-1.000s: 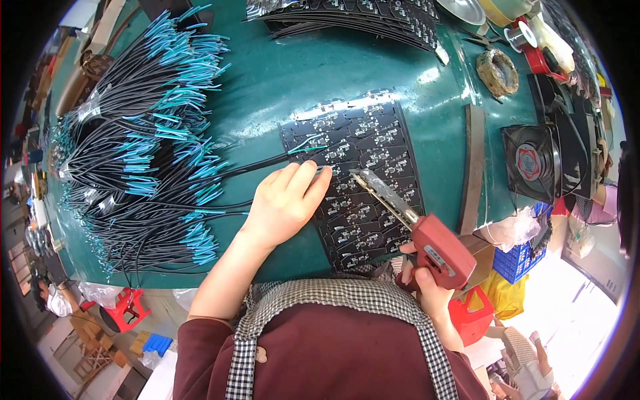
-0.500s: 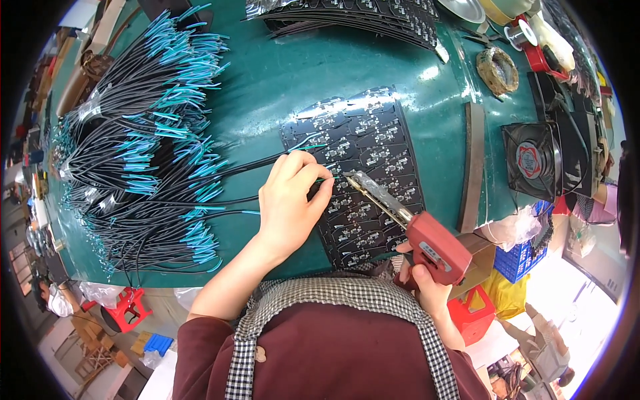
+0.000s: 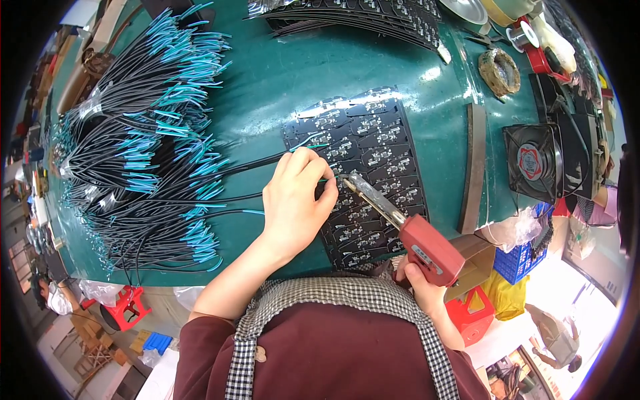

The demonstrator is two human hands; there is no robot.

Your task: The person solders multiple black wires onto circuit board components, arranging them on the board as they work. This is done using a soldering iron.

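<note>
My left hand [image 3: 297, 200] lies over the left part of a black circuit board panel [image 3: 393, 197], thumb and fingers pinched together on the end of a thin black cable [image 3: 237, 198]. The cable's coloured wire end is mostly hidden by my fingertips. In my right hand [image 3: 421, 288] is a red soldering gun [image 3: 432, 250], gripped by its handle at the panel's near right. Its metal tip reaches left to the board, right beside my left fingertips. Other cables with bared blue-green wires [image 3: 319, 145] lie across the panel's left edge, just beyond my left hand.
Large bundles of black cables [image 3: 127, 163] cover the table's left side. More panels [image 3: 360, 23] are stacked at the back. On the right are a dark bar [image 3: 473, 167], a fan [image 3: 533, 160], a round brown dish [image 3: 499, 71] and a solder spool [image 3: 523, 35].
The soldering gun's body has swung slightly left, with its tip still beside my left fingertips. My left hand has shifted a little to the right, keeping its pinch.
</note>
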